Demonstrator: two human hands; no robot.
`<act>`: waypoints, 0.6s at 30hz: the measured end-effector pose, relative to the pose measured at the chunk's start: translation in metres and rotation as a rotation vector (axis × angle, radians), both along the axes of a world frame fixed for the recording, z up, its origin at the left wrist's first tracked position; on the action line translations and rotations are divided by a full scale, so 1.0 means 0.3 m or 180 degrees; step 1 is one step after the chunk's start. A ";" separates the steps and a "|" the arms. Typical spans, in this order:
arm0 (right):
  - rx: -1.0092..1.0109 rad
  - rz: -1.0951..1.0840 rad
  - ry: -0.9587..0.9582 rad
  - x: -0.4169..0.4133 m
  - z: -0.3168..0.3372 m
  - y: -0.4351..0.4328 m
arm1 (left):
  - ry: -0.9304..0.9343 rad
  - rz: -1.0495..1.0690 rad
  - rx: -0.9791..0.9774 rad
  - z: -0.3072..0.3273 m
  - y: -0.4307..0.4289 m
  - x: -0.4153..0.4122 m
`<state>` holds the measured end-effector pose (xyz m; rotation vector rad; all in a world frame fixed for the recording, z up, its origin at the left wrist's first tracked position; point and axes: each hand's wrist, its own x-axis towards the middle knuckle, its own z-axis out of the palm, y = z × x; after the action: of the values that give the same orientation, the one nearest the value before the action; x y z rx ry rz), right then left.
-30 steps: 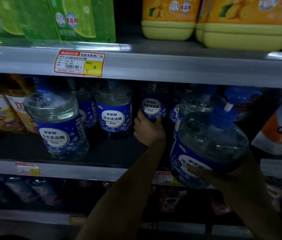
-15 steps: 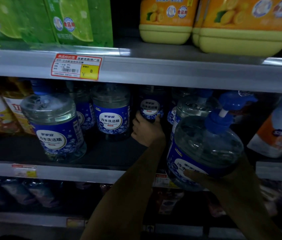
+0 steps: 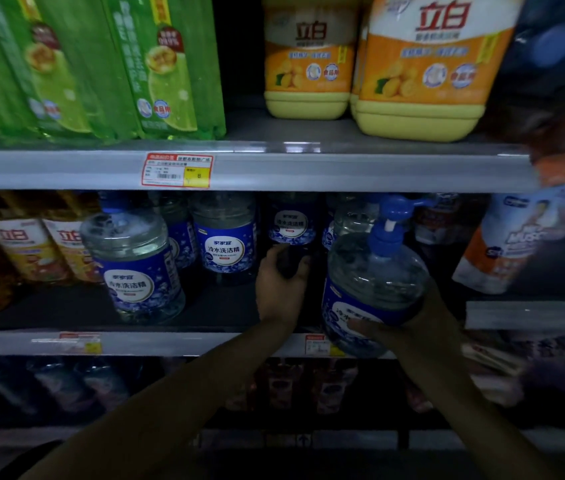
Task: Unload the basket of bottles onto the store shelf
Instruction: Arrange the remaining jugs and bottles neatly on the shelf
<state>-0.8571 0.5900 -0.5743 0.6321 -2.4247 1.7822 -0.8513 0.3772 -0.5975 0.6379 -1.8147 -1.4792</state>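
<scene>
The right hand [image 3: 424,322] clasps a pump bottle [image 3: 374,278] at the middle shelf [image 3: 170,342] edge, while the left hand [image 3: 281,289] curls round a back-row bottle [image 3: 291,226] at its dark base.

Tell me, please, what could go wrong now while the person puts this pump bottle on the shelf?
1. The right grip alone carries the tilted pump bottle at the shelf edge; it may slip and fall.
2. Its pump head is near the upper shelf rail and may knock it.
3. The left grip, holding a back bottle, may push over neighbouring bottles.
</scene>
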 end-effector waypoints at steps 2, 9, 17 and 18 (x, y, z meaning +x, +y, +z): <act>-0.0144 -0.0012 -0.0006 0.006 0.000 0.005 | 0.0158 -0.0492 0.0023 0.035 0.010 0.066; -0.0206 -0.0066 -0.0064 0.035 0.019 -0.008 | 0.0099 -0.2313 -0.0010 0.141 0.041 0.215; -0.0311 0.0031 0.0041 0.081 0.025 -0.066 | 0.0170 -0.1996 -0.0399 0.154 0.013 0.281; -0.0312 0.0027 0.0099 0.087 0.027 -0.081 | 0.0214 -0.1897 -0.0527 0.152 -0.001 0.292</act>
<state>-0.8311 0.5658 -0.5662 0.6564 -2.3019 1.8663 -0.7637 0.3769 -0.5519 -0.0513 -2.1533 -1.6619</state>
